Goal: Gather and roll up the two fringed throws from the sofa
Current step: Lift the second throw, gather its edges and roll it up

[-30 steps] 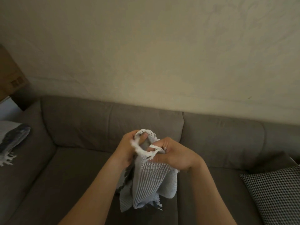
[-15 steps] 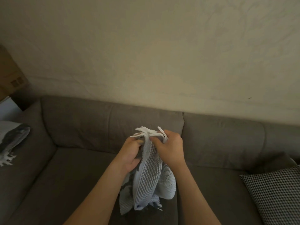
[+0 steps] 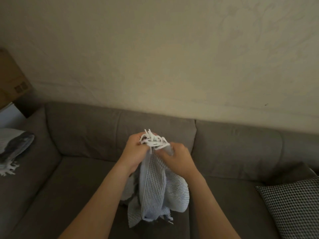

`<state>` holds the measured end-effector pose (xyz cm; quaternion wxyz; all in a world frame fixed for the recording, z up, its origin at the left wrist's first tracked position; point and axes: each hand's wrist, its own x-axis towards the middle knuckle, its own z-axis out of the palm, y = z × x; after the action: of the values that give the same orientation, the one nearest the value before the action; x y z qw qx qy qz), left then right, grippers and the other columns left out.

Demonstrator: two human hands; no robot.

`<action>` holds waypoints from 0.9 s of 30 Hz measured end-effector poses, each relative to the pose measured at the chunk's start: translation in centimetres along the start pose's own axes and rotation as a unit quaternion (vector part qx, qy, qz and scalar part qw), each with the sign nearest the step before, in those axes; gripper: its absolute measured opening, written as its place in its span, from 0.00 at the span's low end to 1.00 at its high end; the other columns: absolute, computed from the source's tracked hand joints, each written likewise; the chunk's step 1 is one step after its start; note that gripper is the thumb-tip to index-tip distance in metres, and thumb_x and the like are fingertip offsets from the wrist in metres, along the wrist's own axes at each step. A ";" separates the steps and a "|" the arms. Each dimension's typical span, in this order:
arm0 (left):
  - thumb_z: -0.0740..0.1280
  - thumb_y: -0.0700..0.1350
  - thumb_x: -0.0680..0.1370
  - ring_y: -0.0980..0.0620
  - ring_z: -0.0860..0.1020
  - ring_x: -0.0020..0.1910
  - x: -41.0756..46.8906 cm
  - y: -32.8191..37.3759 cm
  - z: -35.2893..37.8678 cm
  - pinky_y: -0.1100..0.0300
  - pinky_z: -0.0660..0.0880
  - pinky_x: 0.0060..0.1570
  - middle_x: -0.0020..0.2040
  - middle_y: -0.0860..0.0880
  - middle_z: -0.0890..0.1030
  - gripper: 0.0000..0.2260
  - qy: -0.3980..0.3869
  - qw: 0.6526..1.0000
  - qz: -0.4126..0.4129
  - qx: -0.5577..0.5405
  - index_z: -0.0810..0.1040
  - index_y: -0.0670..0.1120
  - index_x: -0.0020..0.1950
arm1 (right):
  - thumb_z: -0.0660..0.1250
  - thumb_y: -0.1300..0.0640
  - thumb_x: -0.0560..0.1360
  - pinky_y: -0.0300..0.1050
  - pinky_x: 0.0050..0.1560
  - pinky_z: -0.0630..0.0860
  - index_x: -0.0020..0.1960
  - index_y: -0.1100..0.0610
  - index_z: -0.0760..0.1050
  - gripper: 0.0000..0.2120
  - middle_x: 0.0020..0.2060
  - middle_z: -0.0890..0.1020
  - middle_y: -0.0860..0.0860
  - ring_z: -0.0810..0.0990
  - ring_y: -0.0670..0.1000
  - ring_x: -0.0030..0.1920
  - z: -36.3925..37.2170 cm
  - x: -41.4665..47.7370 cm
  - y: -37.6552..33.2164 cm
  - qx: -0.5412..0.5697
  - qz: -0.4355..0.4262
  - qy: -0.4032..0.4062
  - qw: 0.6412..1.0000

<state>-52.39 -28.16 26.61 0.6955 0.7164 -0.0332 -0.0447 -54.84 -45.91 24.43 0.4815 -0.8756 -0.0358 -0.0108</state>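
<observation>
At far left edge: cardboard box against the wall, cut off by the frame.
Sofa arm, left: second throw, grey with a dark band, draped over the arm of the sofa; its white fringe ends lie on the arm's near side, well apart from both hands.
Left forearm: bare, enters from bottom centre-left, angled up and to the right over the seat cushion.
Left hand pose: left hand raised in front of the sofa back, wrist bent, back of hand facing left.
Left grip: fingers curled and clamped on the bunched top of the held throw, just under the fringe.
Fringe: white fringe sticks up in a tangle between the two hands, touching both.
Held throw: light blue-grey waffle weave, gathered at the top and hanging in folds between the forearms above the centre seat; cannot tell if the bottom end touches the cushion.
Right hand pose: right hand just beside the left and slightly lower, knuckles up, wrist tilted inward.
Right grip: fingers curled and closed on the throw's top edge at the fringe.
Right forearm: bare, enters from bottom centre-right, angled up and to the left.
Sofa seat, far right: checked cushion, black and white, lying on the seat, well apart from the hands.
</observation>
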 end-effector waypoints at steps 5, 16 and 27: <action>0.62 0.23 0.75 0.59 0.79 0.37 1.2 1.4 -0.6 0.65 0.75 0.39 0.36 0.53 0.82 0.16 0.113 0.993 0.030 0.014 0.80 0.43 0.43 | 0.74 0.43 0.78 0.42 0.29 0.60 0.32 0.55 0.63 0.27 0.25 0.67 0.47 0.64 0.45 0.26 1.0 -0.2 2.1 -0.095 0.034 -0.168 0.980; 0.61 0.31 0.73 0.53 0.73 0.40 3.2 3.5 -3.0 0.55 0.73 0.45 0.40 0.47 0.75 0.07 0.251 0.961 0.068 -0.095 0.73 0.41 0.46 | 0.70 0.49 0.79 0.55 0.66 0.76 0.74 0.53 0.74 0.25 0.70 0.78 0.54 0.77 0.59 0.68 0.1 -0.2 7.3 -0.399 0.284 -0.328 0.808; 0.65 0.34 0.80 0.51 0.84 0.48 3.4 3.1 -1.8 0.57 0.78 0.47 0.45 0.51 0.86 0.10 0.119 0.976 0.066 0.169 0.84 0.45 0.49 | 0.61 0.58 0.80 0.56 0.52 0.83 0.54 0.62 0.76 0.09 0.54 0.82 0.61 0.84 0.62 0.50 0.3 -0.4 6.9 -0.211 0.311 -0.016 0.927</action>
<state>-48.81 -26.79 29.72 0.5644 0.8202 -0.0041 0.0933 -54.75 -49.36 18.43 0.2645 -0.9240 0.2340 0.1465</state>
